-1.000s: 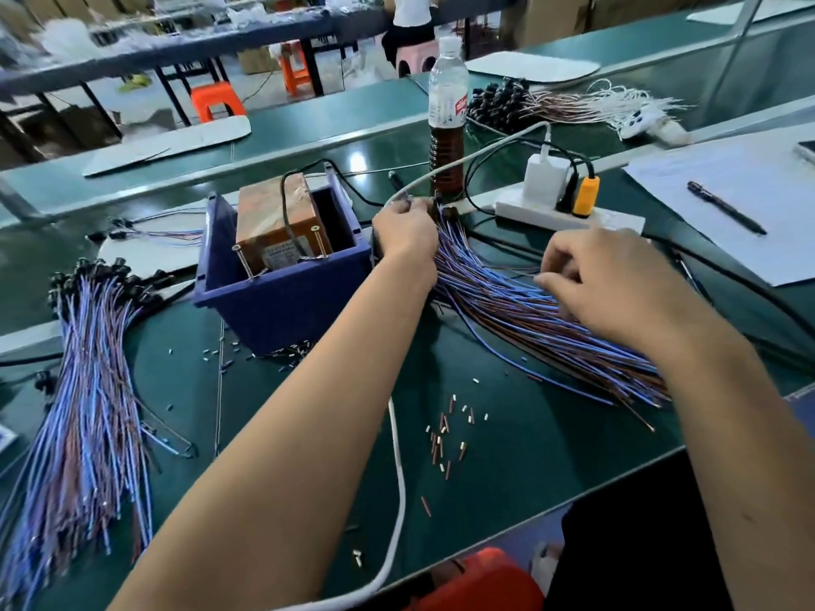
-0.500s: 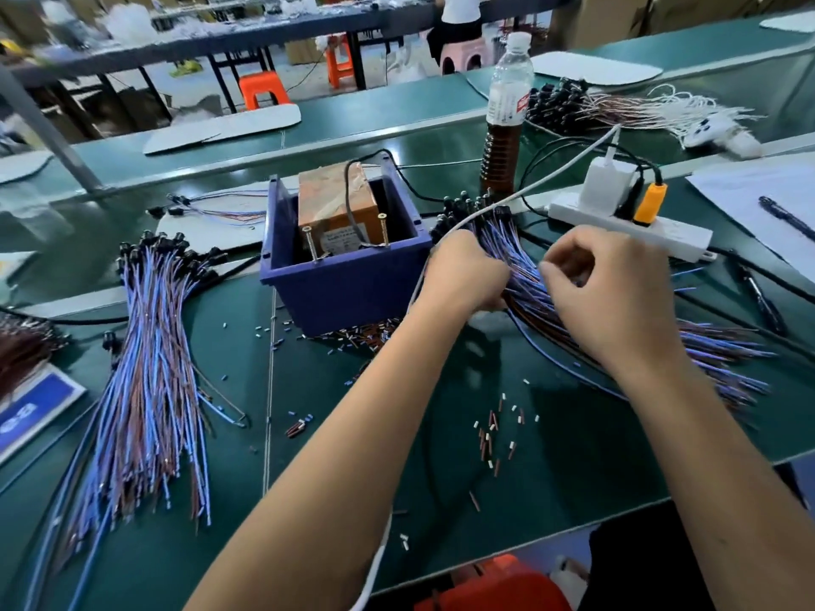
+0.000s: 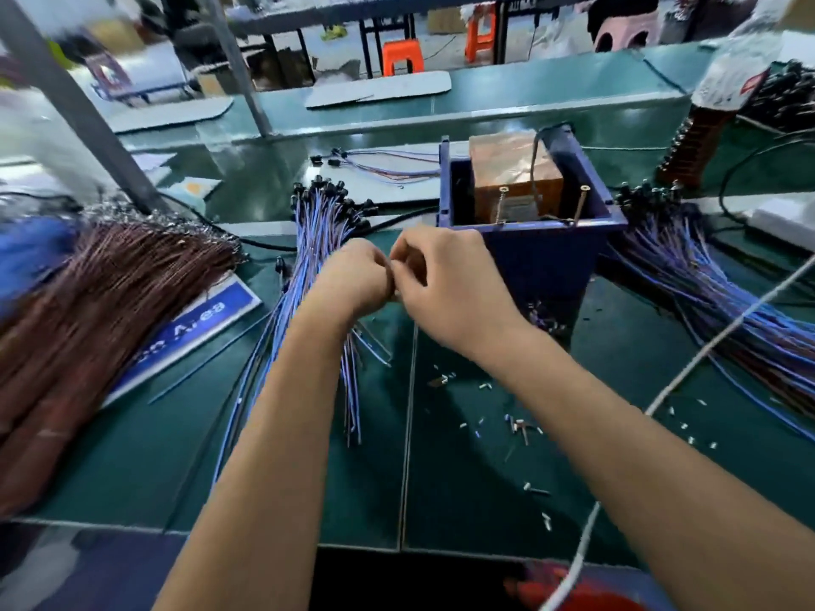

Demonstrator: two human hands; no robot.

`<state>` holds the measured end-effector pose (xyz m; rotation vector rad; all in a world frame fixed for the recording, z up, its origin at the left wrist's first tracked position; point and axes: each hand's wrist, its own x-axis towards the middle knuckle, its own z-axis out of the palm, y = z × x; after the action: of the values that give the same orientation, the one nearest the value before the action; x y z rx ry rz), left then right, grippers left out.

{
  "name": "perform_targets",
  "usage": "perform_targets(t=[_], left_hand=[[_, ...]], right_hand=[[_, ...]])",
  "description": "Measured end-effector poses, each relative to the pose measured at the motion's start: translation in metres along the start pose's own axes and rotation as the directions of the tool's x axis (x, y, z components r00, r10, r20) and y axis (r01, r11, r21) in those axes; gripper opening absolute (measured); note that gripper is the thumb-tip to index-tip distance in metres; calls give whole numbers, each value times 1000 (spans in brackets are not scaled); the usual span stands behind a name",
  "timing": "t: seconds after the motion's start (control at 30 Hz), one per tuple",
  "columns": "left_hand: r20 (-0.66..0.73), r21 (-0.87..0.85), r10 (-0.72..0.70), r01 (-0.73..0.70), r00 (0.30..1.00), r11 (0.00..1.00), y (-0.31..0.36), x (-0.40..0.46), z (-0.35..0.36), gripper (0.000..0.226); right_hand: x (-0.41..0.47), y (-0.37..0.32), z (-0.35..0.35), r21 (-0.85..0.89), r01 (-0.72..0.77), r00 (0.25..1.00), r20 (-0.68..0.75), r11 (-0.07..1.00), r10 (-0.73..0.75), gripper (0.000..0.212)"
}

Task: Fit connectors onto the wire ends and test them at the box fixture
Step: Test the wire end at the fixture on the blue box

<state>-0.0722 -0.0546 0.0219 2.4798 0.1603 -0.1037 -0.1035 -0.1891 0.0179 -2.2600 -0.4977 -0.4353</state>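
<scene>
Blue sign (image 3: 194,328) reads "Area". Two screws stick up from the blue box (image 3: 538,253). Left hand (image 3: 353,275) and right hand (image 3: 445,280) meet, fingers curled; contents unclear. Two blue wire bundles flank the box.

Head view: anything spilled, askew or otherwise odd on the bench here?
Yes. Small loose metal terminals lie scattered over the green mat, in front of and to the right of the blue box, rather than in any container. The frame is motion-blurred, so what the two hands pinch together cannot be made out.
</scene>
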Motion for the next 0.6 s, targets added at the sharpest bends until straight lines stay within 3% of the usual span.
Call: perform_targets(t=[0.07,0.17,0.23,0.33,0.6], left_hand=[[-281,197,-78,137,956,971,-19,17,-6,16],[-488,209,-111,239,866,948,-37,41,-13,29],[-524,194,-118,253,844,948,-40,57,-16,31],[-507,231,-136,287,851,930,-42,79,-18,39],[-500,234,-171,322,849,917,-55,107,-14,45]], right_hand=[[14,-6,26,-48,-56,986,157,997,63,9],[32,-11,59,-186,-164,880,417,969,229,23],[43,-11,72,-312,-150,837,465,938,289,35],[57,-12,83,-402,-141,837,440,905,326,40],[64,-10,95,-447,-164,841,403,879,361,43]])
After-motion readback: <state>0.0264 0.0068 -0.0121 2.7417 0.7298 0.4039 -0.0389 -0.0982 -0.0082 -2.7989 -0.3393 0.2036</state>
